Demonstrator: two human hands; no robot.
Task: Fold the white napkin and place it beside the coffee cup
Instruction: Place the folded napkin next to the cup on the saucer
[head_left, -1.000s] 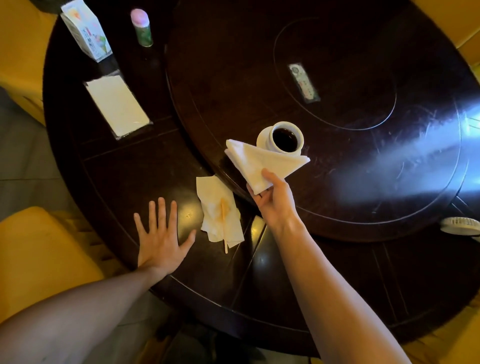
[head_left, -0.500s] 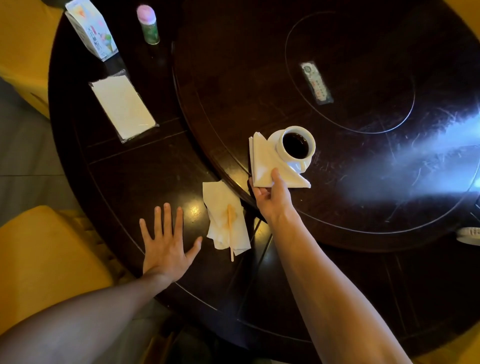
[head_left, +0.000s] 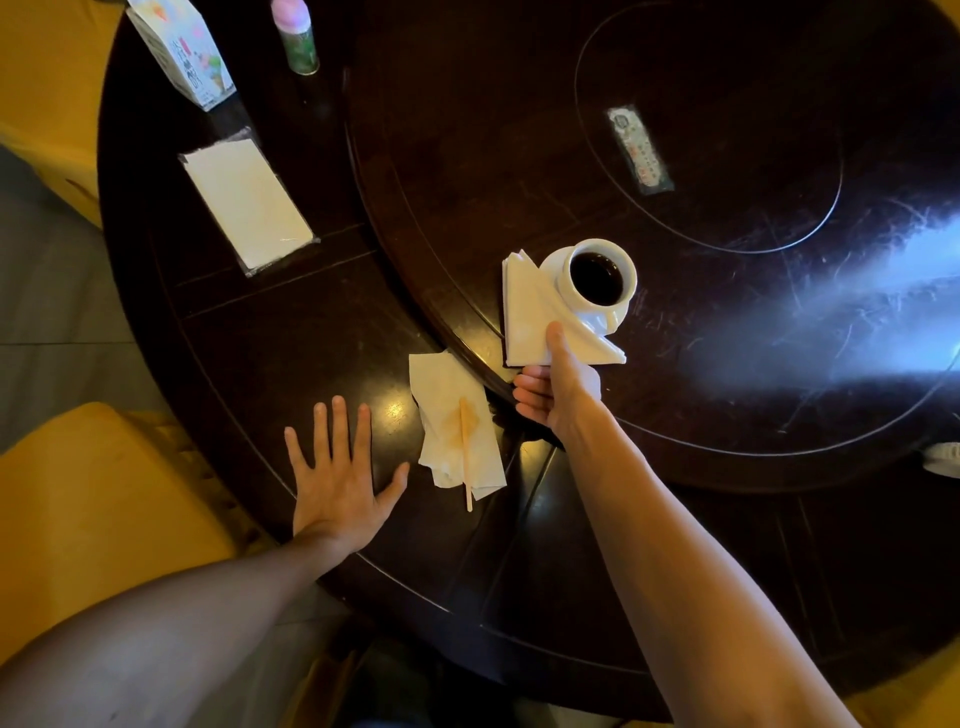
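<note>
Setting the folded white napkin (head_left: 535, 317) down against the coffee cup (head_left: 597, 275).

The right hand (head_left: 558, 389) is pinching the napkin's near edge, thumb on top, fingers curled beneath; the napkin is lying just ahead of it, touching the saucer on the turntable (head_left: 727, 389). To my eye, it should be letting go gently, without nudging the full cup. The left hand (head_left: 337, 467) is lying flat, fingers spread, holding nothing.

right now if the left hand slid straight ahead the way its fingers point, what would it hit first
Probably nothing soon: the left hand lies flat, fingers aimed up the dark wooden table. The way looks bare until the flat white napkin pack in clear wrap, though the line might pass just right of it.
</note>
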